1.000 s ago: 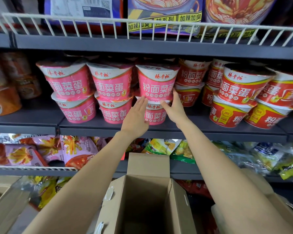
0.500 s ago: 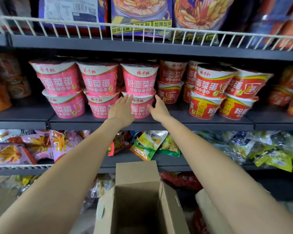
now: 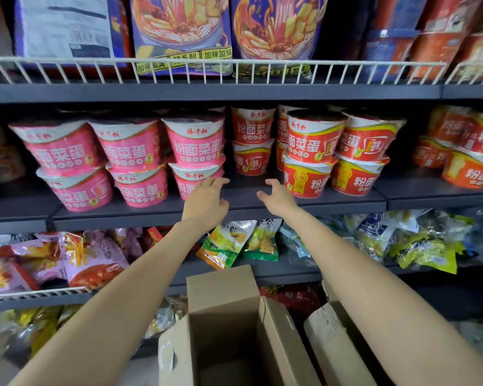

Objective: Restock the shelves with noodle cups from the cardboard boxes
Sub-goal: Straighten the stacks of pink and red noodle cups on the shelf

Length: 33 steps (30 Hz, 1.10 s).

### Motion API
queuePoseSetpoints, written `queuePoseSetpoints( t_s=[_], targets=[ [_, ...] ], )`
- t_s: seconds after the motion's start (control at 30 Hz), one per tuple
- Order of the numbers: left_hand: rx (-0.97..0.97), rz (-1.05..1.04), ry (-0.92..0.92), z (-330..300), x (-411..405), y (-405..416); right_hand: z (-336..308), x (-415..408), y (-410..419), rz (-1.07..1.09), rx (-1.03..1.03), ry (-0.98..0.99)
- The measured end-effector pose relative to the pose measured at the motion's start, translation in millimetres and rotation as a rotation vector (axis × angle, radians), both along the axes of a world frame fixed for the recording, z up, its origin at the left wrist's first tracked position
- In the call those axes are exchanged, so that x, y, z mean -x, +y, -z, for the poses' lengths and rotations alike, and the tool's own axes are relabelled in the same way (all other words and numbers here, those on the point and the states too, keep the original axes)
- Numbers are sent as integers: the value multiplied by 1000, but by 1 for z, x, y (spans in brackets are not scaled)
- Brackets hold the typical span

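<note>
Pink noodle cups (image 3: 130, 147) stand two high in three stacks on the grey middle shelf (image 3: 140, 211). Red noodle cups (image 3: 310, 140) are stacked to their right. My left hand (image 3: 207, 201) hovers in front of the lower cup of the rightmost pink stack (image 3: 191, 179), fingers loosely spread, holding nothing. My right hand (image 3: 278, 197) is beside it over the bare shelf edge, fingers relaxed, apart from the red cups. An open cardboard box (image 3: 229, 327) sits below my arms; its inside looks empty as far as it shows.
A second cardboard box (image 3: 332, 341) leans to the right of the first. Large noodle bags behind a white wire rail (image 3: 207, 71) fill the top shelf. Snack bags (image 3: 229, 246) crowd the lower shelf. More orange-red cups (image 3: 469, 151) stand at far right.
Both hands have come off the rightmost pink stack and drawn back toward me, spreading apart. The view has shifted right and pulled away from the shelf.
</note>
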<state>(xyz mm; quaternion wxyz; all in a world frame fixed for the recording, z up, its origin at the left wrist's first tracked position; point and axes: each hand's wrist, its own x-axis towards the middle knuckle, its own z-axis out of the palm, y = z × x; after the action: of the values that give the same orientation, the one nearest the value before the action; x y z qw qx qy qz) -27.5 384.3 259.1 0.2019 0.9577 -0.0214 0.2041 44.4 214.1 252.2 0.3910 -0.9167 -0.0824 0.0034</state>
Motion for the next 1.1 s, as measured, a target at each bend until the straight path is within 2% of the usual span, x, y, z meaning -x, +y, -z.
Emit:
queuePoseSetpoints(
  t_s=[0.17,0.33,0.5,0.57,0.67,0.77,0.87,0.97,1.03,1.1],
  targets=[
    [79,38,-40,5,-62,-28,12,-51,-6,-49,-84,-109],
    [150,-2,-72,20,-145,-47,22,-107,-4,-125,-25,-378],
    [151,-7,-137,36,-209,-47,32,-161,17,-3,53,-562],
    [204,-4,-109,37,-222,-45,30,-175,25,45,39,-540],
    [277,4,-67,38,-234,-40,28,-197,37,9,-104,-342],
    [155,6,-43,36,-227,-27,32,-192,42,2,-267,-329],
    [35,-62,9,26,-226,-26,35,-169,37,-5,-140,-430],
    [44,-117,37,23,-227,-32,30,-144,26,-45,-32,-474],
    [34,-98,-82,25,-227,-32,28,-130,14,-75,54,-471],
    [-125,-34,-326,30,-225,-34,31,-121,0,-46,143,-439]
  ],
)
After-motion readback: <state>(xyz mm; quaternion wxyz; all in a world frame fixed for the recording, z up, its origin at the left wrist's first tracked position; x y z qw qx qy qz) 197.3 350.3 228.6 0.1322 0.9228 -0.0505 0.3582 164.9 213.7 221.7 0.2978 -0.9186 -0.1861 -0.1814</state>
